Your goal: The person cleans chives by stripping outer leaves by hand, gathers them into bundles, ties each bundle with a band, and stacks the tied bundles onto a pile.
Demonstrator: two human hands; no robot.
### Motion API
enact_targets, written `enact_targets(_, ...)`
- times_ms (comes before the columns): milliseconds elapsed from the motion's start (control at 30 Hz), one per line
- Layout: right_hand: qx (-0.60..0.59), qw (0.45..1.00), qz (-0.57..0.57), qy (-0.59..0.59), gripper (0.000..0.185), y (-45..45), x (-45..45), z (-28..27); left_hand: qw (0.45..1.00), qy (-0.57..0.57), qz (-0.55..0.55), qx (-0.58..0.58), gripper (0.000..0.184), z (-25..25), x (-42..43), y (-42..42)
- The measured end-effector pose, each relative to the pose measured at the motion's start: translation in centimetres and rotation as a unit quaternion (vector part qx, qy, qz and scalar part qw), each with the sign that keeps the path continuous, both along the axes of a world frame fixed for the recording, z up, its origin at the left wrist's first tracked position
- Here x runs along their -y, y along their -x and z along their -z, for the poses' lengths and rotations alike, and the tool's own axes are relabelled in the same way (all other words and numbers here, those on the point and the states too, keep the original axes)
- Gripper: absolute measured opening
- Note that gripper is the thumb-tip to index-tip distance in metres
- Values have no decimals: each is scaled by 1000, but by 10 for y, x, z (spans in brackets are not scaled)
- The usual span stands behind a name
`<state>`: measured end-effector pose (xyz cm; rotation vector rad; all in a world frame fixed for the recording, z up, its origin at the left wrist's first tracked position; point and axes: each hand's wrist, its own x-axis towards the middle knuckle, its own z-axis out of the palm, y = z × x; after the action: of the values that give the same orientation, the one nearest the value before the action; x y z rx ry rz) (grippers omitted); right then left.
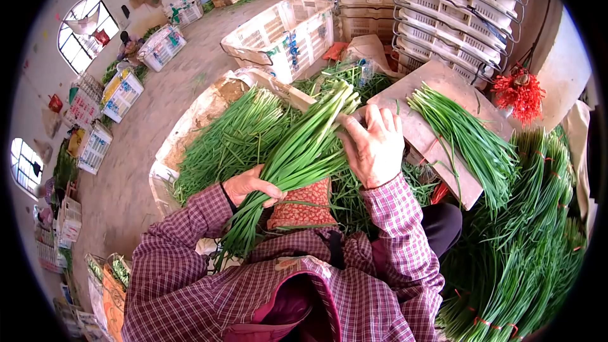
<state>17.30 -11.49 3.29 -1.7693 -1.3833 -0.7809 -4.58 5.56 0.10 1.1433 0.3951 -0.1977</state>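
Observation:
My left hand is wrapped round the lower, leafy part of a bunch of garlic chives, held slantwise over my lap with its pale stalk ends pointing up and away. Beside those pale ends is my right hand, fingers curled in; whatever they pinch is hidden. A heap of loose chives lies in a worn white crate just beyond my left hand. To the right, another bunch of chives rests on a tilted board. Below the held bunch shows a red patterned cloth.
Tied chive bundles are piled at my right. A tall stack of white crates stands behind the board, with red ties hanging beside it. A white basket sits ahead. Along the left wall are more crates and people.

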Motion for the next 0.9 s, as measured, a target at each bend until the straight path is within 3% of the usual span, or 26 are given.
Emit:
enact_targets(100,-8,998,-29,47,27,-2,1,-3,1000,-13,4,-3,49,5,-1,-1)
enact_targets(333,1,996,-81,44,23,-18,-7,4,1000,-9,4,2,50,6,1,0)
enact_targets(400,-35,999,-18,-31,15,-27,-7,9,999,-38,15,3,50,8,-3,1)
enact_targets(467,-25,990,51,-131,18,-45,5,7,999,-36,5,-2,49,6,-4,3)
enact_targets(567,-101,982,122,-100,17,-73,33,22,999,-31,-23,-5,48,5,-6,8)
enact_targets(600,-95,983,153,-36,19,-78,42,30,999,-24,-36,-3,47,5,-6,9)
enact_targets(667,-226,967,118,21,27,-73,48,51,999,-27,-34,-2,47,9,-8,10)
enact_targets(700,-237,969,62,19,41,-68,47,62,999,-24,-36,3,46,11,-8,9)
enact_targets(800,-473,872,-122,-16,53,-41,40,76,999,-12,-41,12,42,13,-5,6)
enact_targets(900,-598,770,-220,-29,61,-27,29,86,999,38,-25,22,36,13,-4,5)
